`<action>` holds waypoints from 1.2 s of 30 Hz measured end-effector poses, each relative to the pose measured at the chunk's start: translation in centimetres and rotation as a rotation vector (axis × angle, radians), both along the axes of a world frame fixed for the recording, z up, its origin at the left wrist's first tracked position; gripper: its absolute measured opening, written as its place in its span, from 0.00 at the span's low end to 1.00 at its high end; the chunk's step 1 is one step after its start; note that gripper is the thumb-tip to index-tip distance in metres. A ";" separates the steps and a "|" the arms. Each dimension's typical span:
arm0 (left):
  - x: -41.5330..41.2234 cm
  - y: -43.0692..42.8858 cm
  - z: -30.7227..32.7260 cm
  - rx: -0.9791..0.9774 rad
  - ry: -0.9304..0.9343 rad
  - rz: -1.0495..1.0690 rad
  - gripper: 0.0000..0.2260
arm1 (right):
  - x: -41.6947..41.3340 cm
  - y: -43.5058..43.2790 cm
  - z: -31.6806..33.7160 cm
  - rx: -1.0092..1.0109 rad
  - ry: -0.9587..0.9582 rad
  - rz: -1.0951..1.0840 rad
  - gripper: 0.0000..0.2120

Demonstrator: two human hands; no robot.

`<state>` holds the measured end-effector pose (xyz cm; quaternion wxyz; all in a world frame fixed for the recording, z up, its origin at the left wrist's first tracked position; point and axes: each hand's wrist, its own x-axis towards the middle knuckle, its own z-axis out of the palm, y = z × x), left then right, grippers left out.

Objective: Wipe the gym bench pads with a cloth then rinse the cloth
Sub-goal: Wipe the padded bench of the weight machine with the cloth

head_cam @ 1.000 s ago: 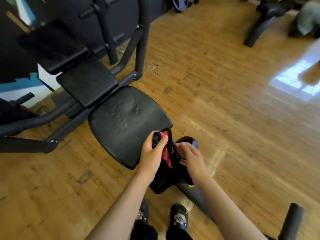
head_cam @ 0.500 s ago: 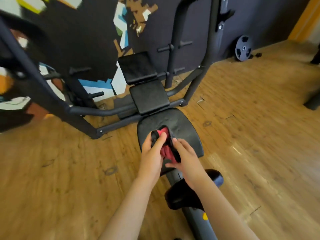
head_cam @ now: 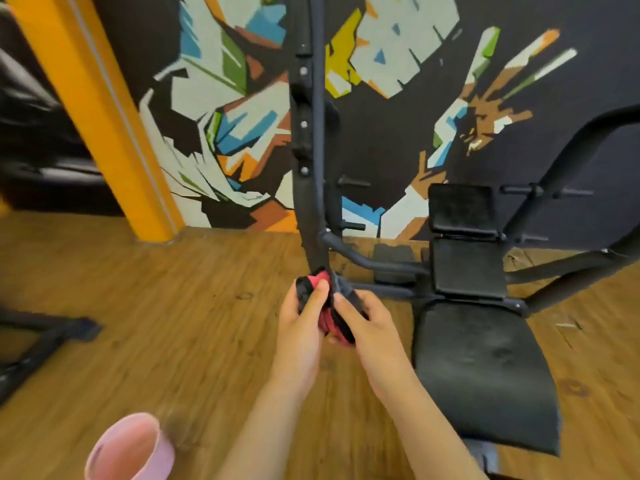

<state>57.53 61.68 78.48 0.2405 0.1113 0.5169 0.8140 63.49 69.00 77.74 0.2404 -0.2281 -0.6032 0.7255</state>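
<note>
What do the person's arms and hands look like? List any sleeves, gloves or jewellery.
Both forearms are bare up to the frame's bottom edge: no sleeves in view. The left hand and right hand wear no gloves, and no rings, watch or bracelets show. Fingernails look short and unpainted, though motion blur softens detail.

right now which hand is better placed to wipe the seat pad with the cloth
Right. The right hand already grips the cloth and sits beside the seat pad; the left hand is farther away, over the floor.
</note>
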 end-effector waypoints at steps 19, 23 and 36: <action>-4.9 -40.3 6.2 -0.105 0.219 0.714 0.13 | -11.3 -38.1 6.2 0.116 0.127 0.711 0.07; -5.0 -45.4 6.5 -0.119 0.233 0.852 0.16 | -12.9 -43.3 6.4 0.106 0.149 0.828 0.06; -12.9 -49.1 7.0 -0.103 0.219 1.091 0.16 | -23.1 -48.0 6.6 0.074 0.170 1.069 0.08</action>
